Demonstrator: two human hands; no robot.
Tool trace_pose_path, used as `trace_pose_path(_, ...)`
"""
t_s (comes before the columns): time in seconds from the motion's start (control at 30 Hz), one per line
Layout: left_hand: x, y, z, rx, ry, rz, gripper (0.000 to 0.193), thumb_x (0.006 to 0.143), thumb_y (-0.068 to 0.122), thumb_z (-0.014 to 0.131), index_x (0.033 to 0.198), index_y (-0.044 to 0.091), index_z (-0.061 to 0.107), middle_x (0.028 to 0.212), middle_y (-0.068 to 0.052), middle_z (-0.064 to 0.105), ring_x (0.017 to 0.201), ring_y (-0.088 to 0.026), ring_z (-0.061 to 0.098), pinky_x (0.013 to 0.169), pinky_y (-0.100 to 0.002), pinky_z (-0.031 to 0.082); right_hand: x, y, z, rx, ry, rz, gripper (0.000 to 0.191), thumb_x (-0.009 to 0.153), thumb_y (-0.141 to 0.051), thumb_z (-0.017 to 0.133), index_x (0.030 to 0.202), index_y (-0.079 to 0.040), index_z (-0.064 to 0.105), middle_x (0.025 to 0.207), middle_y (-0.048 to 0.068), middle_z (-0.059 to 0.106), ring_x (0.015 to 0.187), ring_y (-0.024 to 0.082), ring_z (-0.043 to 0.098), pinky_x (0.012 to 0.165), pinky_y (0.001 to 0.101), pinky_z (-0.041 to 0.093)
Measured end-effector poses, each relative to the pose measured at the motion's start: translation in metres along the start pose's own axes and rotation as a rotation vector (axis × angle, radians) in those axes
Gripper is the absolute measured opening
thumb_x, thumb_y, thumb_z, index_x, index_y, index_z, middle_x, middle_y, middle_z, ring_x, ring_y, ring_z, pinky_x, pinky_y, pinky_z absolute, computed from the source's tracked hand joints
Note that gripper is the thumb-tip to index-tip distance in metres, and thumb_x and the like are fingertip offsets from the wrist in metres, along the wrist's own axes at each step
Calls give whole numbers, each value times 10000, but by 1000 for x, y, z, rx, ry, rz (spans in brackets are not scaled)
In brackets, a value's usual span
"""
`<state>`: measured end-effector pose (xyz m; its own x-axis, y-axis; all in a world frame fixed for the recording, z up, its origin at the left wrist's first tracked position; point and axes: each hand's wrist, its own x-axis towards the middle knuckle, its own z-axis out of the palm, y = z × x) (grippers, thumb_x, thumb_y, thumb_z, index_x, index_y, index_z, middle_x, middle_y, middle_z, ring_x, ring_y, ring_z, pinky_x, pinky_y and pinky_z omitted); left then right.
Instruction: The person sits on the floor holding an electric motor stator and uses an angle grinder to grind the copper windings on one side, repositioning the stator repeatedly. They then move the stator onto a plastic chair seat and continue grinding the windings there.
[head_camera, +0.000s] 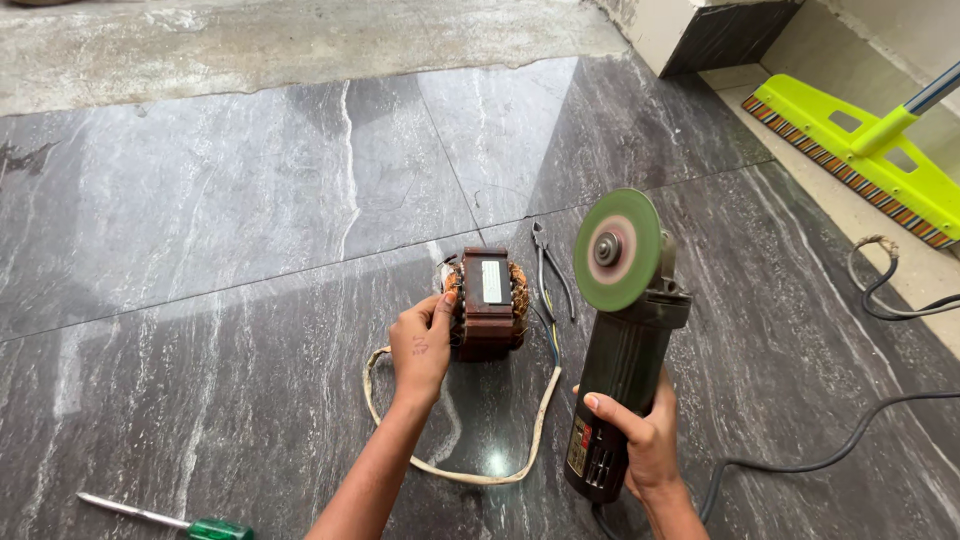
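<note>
Your right hand (640, 425) is clamped around the angle grinder (622, 340), green disc (617, 250) up; your left hand (422, 345) grips the copper-wound motor core (488, 303) mid-floor, beside the pliers (550, 265). Brace the core firmly, keeping fingers and white cord (455, 470) off the disc

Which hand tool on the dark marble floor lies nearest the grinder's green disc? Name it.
The black-handled pliers, lying just left of the green disc; the green-handled screwdriver lies far off at bottom left.

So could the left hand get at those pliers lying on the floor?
Probably not directly: the left hand grips the motor winding, which sits between it and the pliers. It would have to let go and reach round it.
</note>
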<state>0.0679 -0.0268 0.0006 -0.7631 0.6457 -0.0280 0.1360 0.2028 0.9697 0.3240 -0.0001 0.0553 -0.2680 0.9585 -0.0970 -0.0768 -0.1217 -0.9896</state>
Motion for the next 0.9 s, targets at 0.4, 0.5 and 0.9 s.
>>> trace_pose_path(0.4,-3,9,-12,-232,-28,-62,264,865,230,801,965,-14,811,823,-48,781,719,-64,644,661,-258,529,-6,3,16,-99,-68,10,619,637,-71,797,1215,-32,581,917,92,688,778,186,678,706,338,576)
trace_pose_path(0.5,-2,9,-13,-270,-37,-83,248,861,213,807,972,-9,822,804,-31,779,702,-55,628,648,-252,524,-8,2,16,-91,-60,98,627,625,-70,788,1214,-30,576,862,106,673,667,213,648,573,368,549)
trace_pose_path(0.9,0,6,-11,-345,0,-124,213,836,167,834,958,-7,832,733,-9,739,612,-48,568,548,-240,469,-7,4,18,-143,-74,74,635,614,-80,788,1214,-42,582,881,79,675,731,175,665,644,331,571)
